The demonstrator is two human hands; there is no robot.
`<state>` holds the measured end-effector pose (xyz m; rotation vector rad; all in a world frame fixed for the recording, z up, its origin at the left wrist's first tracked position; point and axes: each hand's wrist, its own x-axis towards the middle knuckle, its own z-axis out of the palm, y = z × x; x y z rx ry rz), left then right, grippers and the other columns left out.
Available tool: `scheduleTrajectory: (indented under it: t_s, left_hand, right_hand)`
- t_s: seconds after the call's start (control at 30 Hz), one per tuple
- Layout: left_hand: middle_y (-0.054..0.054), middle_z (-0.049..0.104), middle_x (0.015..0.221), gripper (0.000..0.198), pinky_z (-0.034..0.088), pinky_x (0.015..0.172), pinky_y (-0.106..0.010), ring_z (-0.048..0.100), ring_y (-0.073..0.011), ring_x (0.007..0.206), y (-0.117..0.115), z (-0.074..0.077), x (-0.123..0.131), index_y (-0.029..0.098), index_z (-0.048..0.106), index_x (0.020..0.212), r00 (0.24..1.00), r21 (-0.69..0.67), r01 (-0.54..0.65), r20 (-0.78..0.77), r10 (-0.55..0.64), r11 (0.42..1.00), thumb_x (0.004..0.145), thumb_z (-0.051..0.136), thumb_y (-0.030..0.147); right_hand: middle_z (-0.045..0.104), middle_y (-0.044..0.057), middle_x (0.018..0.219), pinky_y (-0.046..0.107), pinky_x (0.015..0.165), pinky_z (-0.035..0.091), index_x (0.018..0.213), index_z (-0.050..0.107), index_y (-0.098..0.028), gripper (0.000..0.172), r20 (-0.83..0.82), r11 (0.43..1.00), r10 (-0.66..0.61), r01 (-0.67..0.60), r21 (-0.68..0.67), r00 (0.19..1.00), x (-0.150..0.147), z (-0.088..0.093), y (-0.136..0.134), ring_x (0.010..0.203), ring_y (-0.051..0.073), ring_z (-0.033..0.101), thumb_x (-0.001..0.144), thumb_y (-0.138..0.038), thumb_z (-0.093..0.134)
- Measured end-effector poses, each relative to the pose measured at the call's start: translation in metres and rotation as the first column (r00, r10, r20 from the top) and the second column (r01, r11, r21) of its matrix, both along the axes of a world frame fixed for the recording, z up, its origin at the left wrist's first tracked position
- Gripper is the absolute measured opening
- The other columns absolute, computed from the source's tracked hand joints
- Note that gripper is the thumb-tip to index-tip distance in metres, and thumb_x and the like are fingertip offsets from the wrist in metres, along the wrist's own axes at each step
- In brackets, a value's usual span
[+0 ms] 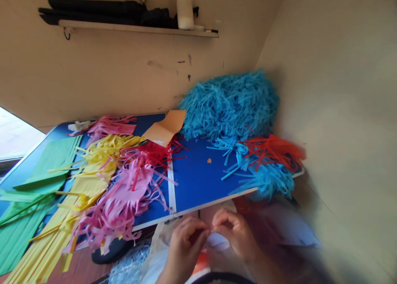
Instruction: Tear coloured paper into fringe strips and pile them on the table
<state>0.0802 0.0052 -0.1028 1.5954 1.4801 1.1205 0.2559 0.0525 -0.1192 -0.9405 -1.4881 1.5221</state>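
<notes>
- We locate the left hand (pixel 188 239) and the right hand (pixel 231 230) side by side at the lower centre, just below the near edge of the blue rectangular table with pale edging (pixel 198 164).
- We see the fingers of both hands bent and the thumbs drawn in, with the fingertips meeting in a fine pinch; we cannot tell whether a thing is gripped between them.
- We find the nearest thing, a white, rounded, sheet-like piece (pixel 219 243), directly under the right hand's fingers; its material is probably paper or cloth, but blur limits the reading.
- We note a bright orange patch (pixel 201 261) lower down, between the forearms.
- We observe, left of the table's white centre seam, flat green paper strips (pixel 46 172), long yellow fringed paper (pixel 93 180) and curly pink fringed paper (pixel 114 217), the pink overhanging the near edge.
- We see a creased pale-orange paper sheet (pixel 166 128) overlapping a red paper fringe (pixel 155 152).
- We observe a large shaggy blue paper-strip mass (pixel 228 104) against the wall at the rear, and a red-orange paper fringe (pixel 274 151) beside a smaller blue paper fringe (pixel 269 180) at the right corner.
</notes>
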Motion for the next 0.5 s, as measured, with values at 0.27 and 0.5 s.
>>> scheduleTrajectory:
  t_s: [0.27, 0.5]
  left_hand:
    - [0.0, 0.071, 0.075, 0.004, 0.051, 0.065, -0.02, 0.067, -0.0133, 0.071, -0.004, -0.006, 0.0, 0.023, 0.067, 0.081, 0.993, 0.08, 0.052, -0.114, -0.043, 0.995, 0.085, 0.068, 0.025]
    - [-0.002, 0.072, 0.084, 0.005, 0.055, 0.07, -0.022, 0.069, -0.0145, 0.079, -0.008, -0.015, -0.001, 0.022, 0.066, 0.089, 0.985, 0.211, 0.037, -0.171, 0.0, 0.977, 0.086, 0.065, 0.018]
  right_hand:
    - [0.064, 0.001, 0.076, 0.024, 0.071, 0.046, 0.072, 0.068, -0.02, 0.014, 0.081, 0.997, -0.023, 0.017, 0.079, 0.996, 0.002, -0.004, -0.008, 0.075, 0.015, 0.061, 0.083, -0.028, 0.071]
    - [0.07, 0.001, 0.078, 0.024, 0.074, 0.048, 0.078, 0.07, -0.02, 0.005, 0.097, 0.996, -0.06, 0.054, 0.068, 0.993, 0.002, -0.005, -0.011, 0.076, 0.015, 0.064, 0.083, -0.02, 0.068]
